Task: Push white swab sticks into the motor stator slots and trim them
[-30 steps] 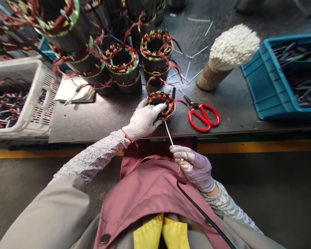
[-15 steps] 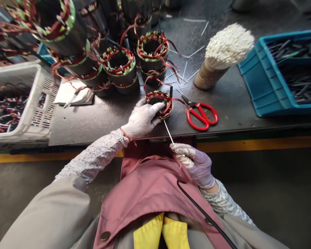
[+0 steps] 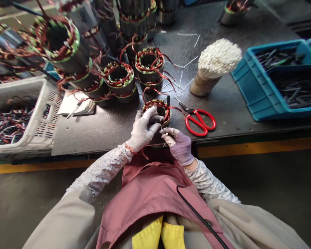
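Note:
At the table's near edge stands a wound motor stator with red leads and a green-edged rim. My left hand, in a white glove, grips it from the left, fingers bent over the rim and into the bore. Close against the stator's near side is my right hand, in a white and purple glove, its fingertips pinched. A small white bit of a thin cable tie shows between them; most of it is hidden. Red-handled scissors lie just right of the stator.
Stacked stators fill the back left. A white crate of short leads stands at left. A holder carries a bundle of white ties, with loose white strips beside it. A blue bin of black sleeves is right.
My right hand has moved up and left to the stator, and the long white tie no longer shows stretched between them. My left-hand fingers have shifted on the rim. The view has tilted slightly.

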Available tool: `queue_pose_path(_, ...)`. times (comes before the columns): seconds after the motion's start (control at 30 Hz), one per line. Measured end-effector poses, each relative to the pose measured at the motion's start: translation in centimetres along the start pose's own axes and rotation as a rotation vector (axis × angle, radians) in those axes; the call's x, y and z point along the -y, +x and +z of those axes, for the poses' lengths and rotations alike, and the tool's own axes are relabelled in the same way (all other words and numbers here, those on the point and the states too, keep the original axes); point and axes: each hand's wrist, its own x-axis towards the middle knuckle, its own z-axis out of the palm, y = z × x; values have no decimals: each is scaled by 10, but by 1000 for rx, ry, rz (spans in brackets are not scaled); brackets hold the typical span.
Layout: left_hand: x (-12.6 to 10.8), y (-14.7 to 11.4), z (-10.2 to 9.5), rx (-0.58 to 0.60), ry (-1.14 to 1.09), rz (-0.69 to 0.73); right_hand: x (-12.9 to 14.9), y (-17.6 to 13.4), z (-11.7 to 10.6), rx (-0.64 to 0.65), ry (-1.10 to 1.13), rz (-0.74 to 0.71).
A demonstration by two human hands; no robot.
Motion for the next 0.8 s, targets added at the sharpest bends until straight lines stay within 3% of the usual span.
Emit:
queue_pose_path(0.2,4,0,11,-105,10,230,27,20,-18,66,-173,-117)
queue_pose_path(0.37,8,3,9,-89,0,268,13,40,-12,157,-383,-128)
queue_pose_path(0.6,10,3,14,-206,-80,367,20,35,-16,195,-299,-108)
queue_pose_path(0.73,11,3,13,-169,-54,353,13,40,-11,244,-370,-39)
queue_pose_path(0.8,10,4,11,-100,-25,314,7,44,-8,257,-434,-84)
